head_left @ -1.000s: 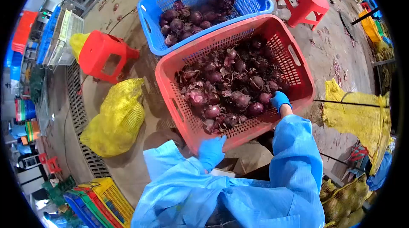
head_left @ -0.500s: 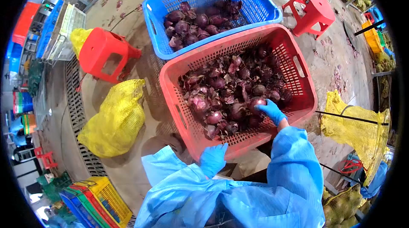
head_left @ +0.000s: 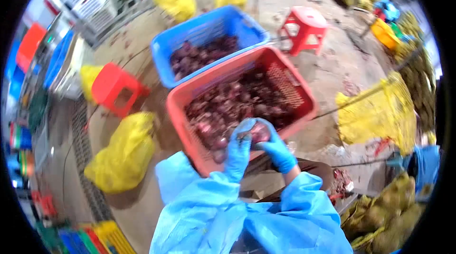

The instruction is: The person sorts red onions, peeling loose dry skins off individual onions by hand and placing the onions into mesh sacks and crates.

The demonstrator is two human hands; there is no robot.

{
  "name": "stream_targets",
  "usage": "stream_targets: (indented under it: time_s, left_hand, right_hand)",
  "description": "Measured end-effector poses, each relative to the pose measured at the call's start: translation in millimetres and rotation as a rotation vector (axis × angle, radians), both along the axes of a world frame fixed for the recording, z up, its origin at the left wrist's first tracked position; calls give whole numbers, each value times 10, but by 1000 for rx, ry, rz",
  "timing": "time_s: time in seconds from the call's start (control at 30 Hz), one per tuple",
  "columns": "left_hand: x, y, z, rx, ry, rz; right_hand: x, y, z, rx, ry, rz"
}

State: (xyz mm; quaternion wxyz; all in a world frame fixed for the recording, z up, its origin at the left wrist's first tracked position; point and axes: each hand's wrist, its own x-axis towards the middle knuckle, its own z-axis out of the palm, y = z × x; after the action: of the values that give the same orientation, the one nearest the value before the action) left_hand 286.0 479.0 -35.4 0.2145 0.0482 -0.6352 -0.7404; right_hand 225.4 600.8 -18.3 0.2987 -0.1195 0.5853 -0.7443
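Note:
A red onion (head_left: 260, 132) is held up over the near rim of the red crate (head_left: 186, 136). My right hand (head_left: 279, 152), in a blue glove, is wrapped round its right side. Against its left side, the gloved fingers of my left hand (head_left: 237, 152) are closed, with a small dark patch at their tips that is too blurred to name. Many more red onions (head_left: 228, 102) with loose, papery skins fill the crate beneath. Behind it, touching, stands a blue crate (head_left: 164, 66) with more onions inside.
Red stools stand at left (head_left: 116, 90) and at back right (head_left: 306, 28). A full yellow mesh sack (head_left: 121, 154) lies left of the crates. Yellow netting (head_left: 377, 114) hangs over a bar at right. Onion skins (head_left: 339, 183) lie beside me on the floor.
My right hand has lifted an onion from the red crate towards me. My left hand has left the crate's near rim and come up to the onion. The view has shifted and blurred.

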Motion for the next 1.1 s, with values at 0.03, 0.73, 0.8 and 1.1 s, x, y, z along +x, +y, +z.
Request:
stream_targets:
  time_s: [0.03,0.73,0.8,1.1]
  left_hand:
    - [-20,34,44,-126,24,26]
    - [413,-1147,-1011,30,-794,58]
    - [370,-1129,-1000,18,-749,50]
    - [184,-734,-1145,-681,-1042,-340]
  right_hand:
    - [93,-18,19,-112,-30,-49]
    - [-455,2941,1806,641,1050,-1285]
    - [-388,2572,1597,573,1070,-1248]
    - [-1003,459,-179,734,702,123]
